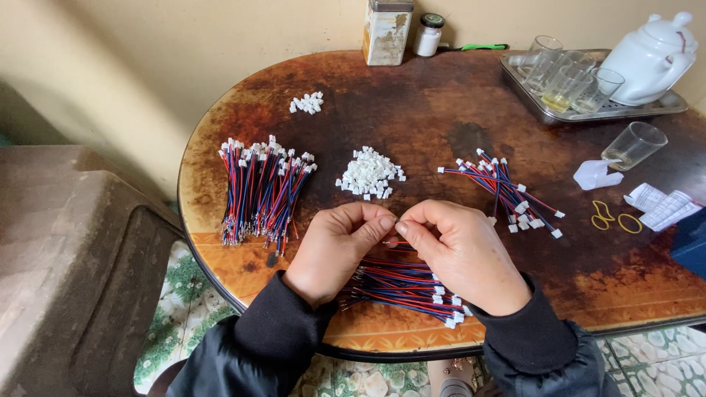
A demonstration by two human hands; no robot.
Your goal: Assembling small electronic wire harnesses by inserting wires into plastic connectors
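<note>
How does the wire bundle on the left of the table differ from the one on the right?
The left wire bundle is bigger and denser, its wires lying neatly side by side with the white connectors mostly at the far end. The right wire bundle is smaller and looser, its wires fanned and crossing, with connectors scattered at both ends. Both are red, blue and black wires with white plastic connectors, lying on the brown table, and neither hand touches them.

The scene is seen from a single head-worn camera, aimed steeply downward and forward over a round wooden table [441, 110]. The left hand [338, 246] and right hand [460, 254] are framed close, low and centred. The wall is caught beyond the hands; floor tiles [176, 309] are glimpsed beneath the forearms. No second view is provided.
</note>
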